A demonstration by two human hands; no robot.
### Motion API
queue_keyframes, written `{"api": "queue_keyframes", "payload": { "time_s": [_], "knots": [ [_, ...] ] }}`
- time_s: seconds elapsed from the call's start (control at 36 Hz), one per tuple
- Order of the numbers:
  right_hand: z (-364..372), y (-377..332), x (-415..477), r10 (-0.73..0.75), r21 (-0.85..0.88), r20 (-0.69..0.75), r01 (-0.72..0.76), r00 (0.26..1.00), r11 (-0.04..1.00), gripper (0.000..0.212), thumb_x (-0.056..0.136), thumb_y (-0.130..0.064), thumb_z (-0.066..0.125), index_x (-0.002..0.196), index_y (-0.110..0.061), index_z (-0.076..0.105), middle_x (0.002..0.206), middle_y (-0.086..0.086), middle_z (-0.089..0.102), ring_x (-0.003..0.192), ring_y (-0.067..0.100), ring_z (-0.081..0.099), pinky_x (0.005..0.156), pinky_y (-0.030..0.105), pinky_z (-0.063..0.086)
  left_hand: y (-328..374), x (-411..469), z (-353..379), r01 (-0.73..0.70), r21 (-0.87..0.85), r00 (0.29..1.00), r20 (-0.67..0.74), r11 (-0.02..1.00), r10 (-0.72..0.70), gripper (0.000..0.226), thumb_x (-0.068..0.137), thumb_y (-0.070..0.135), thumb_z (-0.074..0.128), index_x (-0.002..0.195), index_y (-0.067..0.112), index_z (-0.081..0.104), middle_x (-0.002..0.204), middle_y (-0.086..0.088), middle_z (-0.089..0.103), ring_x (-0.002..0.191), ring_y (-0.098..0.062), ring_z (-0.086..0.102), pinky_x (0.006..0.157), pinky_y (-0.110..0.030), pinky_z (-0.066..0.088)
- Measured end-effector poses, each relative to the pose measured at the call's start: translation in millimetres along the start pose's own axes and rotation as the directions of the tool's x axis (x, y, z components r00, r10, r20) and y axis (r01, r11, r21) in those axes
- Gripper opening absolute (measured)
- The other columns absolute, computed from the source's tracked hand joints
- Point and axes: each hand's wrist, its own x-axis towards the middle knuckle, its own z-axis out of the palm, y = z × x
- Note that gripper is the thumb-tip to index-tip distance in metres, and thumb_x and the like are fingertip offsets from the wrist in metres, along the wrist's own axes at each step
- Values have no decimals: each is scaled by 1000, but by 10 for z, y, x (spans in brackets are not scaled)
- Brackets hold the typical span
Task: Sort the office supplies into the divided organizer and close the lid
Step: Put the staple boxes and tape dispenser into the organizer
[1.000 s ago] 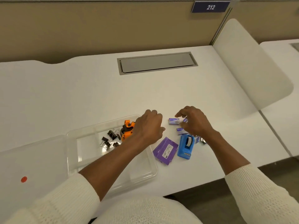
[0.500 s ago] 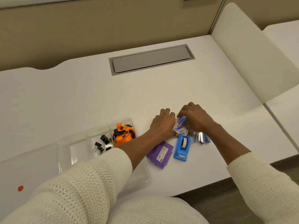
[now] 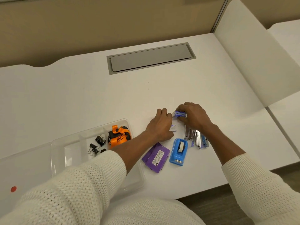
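Observation:
A clear divided organizer (image 3: 58, 153) lies at the desk's front left, its lid (image 3: 24, 164) open flat to the left. Inside are black binder clips (image 3: 97, 145) and an orange tape measure (image 3: 119, 135). My right hand (image 3: 194, 116) pinches a stack of small blue-purple staple boxes (image 3: 179, 114) on the desk. My left hand (image 3: 159, 125) rests curled beside it, covering another small box (image 3: 173, 128). In front lie a purple case (image 3: 155, 157), a blue tape dispenser (image 3: 178, 151) and several small staplers (image 3: 195, 138).
The white desk (image 3: 81, 101) has a grey cable hatch (image 3: 151, 58) at the back and a tan partition behind. A white curved panel (image 3: 259, 54) rises on the right. A red dot (image 3: 13, 189) marks the lid. The desk's front edge runs just below the supplies.
Both hands have drawn together over the small boxes. My right hand has gathered them into a stack and gripped it. The view tilted down and closer.

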Motion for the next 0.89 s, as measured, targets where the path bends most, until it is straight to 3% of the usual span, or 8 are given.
{"api": "queue_keyframes", "payload": {
  "time_s": [0.11, 0.31, 0.64, 0.89],
  "knots": [
    [-12, 6, 12, 26, 27, -13, -26, 1000, 999, 28, 85, -31, 77, 112, -23, 71, 99, 1, 70, 90, 24, 63, 77, 42, 54, 13, -25, 5, 18, 2, 1000, -13, 1000, -18, 57, 75, 31, 79, 122, 9, 54, 127, -10, 46, 119, -27, 44, 79, -36, 57],
    [-4, -20, 10, 23, 32, -3, -23, 1000, 999, 31, 85, -31, 79, 114, -21, 71, 101, 2, 71, 90, 23, 63, 77, 42, 55, 12, 10, 27, -9, 49, 1000, -5, 999, 10, 73, 77, 48, 84, 130, 7, 54, 132, -12, 46, 122, -28, 44, 86, -37, 54],
    [-45, -20, 1, 82, 83, -30, -80, 996, 993, 29, 87, -31, 77, 114, -22, 71, 100, 0, 71, 86, 20, 63, 74, 39, 56, 2, -21, -17, 57, -70, 997, 64, 996, -52, 70, 80, 39, 84, 133, 10, 47, 132, -12, 49, 123, -25, 45, 92, -33, 49],
    [-96, -205, -37, 141, 235, -116, -111, 983, 966, 31, 81, -34, 83, 108, -24, 72, 97, -4, 73, 82, 16, 66, 74, 42, 59, -118, -119, -220, 160, -263, 987, 40, 952, -155, 60, 74, 45, 86, 115, 13, 55, 113, -7, 63, 100, -22, 55, 73, -30, 41]
  ]
}}
